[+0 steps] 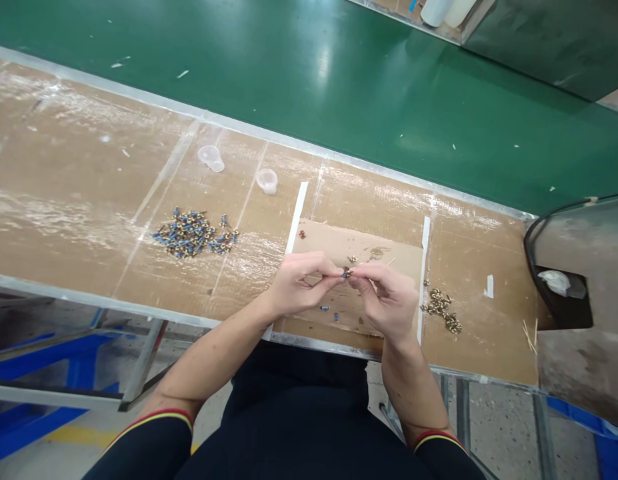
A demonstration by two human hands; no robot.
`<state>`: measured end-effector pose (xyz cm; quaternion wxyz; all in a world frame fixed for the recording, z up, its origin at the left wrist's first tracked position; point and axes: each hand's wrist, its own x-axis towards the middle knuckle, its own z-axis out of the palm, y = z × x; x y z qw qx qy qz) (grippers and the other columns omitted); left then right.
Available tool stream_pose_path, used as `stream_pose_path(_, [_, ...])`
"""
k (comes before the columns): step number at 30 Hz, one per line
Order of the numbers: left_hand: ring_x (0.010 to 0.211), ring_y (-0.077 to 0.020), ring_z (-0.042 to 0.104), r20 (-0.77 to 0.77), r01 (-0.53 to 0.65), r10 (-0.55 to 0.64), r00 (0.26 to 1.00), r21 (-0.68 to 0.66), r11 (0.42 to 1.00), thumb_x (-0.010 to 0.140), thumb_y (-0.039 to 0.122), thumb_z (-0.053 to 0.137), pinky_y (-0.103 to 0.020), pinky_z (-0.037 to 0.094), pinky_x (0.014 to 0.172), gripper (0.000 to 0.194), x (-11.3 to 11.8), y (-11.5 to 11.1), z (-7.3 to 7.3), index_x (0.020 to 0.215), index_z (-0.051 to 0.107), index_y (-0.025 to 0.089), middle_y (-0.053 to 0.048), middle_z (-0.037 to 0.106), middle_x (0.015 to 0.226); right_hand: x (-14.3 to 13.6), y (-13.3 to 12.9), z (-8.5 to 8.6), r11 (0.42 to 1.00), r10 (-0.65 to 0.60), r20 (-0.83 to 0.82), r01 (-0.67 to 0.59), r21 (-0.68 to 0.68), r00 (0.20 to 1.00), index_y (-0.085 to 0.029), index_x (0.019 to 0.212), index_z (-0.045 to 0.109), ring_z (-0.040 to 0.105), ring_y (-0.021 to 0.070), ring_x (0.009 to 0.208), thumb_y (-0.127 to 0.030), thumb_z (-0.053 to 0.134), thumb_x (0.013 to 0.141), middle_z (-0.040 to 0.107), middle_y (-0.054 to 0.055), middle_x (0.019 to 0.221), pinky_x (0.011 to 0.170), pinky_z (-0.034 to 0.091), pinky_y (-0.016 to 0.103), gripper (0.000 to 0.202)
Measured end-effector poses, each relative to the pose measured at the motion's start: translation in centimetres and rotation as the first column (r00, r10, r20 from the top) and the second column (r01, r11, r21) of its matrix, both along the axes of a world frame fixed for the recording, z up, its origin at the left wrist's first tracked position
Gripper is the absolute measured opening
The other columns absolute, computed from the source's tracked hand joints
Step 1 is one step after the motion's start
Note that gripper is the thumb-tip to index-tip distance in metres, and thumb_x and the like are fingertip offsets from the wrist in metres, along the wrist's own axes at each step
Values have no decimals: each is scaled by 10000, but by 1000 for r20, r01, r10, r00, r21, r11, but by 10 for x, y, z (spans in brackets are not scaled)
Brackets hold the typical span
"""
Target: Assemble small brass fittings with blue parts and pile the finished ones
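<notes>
Just below and right of the frame's middle, our left hand point(303, 283) and right hand point(389, 297) are pinching a tiny blue-and-gold part point(347, 273), fingers nearly closed. We are guessing it's light, hard and slippery, best held by its ends. We are finding no writing to read.

No lettering, label, brand or number is showing legibly anywhere in view, a faint dark marking point(355, 350) is sitting on the workbench's front edge point(316, 343), appearing too small and blurred for telling letters from mere scuffs
</notes>
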<state>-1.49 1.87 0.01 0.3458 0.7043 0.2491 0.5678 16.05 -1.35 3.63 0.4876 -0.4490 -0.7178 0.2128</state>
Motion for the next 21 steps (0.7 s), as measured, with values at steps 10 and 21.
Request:
stream_pose_path(10, [625, -134, 748, -52, 10, -13, 999, -62, 998, 892, 136, 732, -204, 595, 577, 107, -4, 0, 2, 799, 702, 181, -32, 789, 733, -3, -1, -4, 999, 3, 19, -4, 44, 1000, -243, 943, 744, 744, 150, 702, -70, 640, 913, 784, 1, 792, 637, 617, 266, 205])
stream_pose_path(21, [761, -147, 761, 19, 28, -26, 999, -158, 987, 930, 380, 742, -244, 629, 710, 261, 2, -2, 0, 1082, 711, 171, -73, 803, 903, -6, 0, -7, 988, -113, -89, 121, 97, 990, -242, 937, 726, 760, 159, 707, -93, 662, 916, 792, 10, 799, 626, 627, 274, 163])
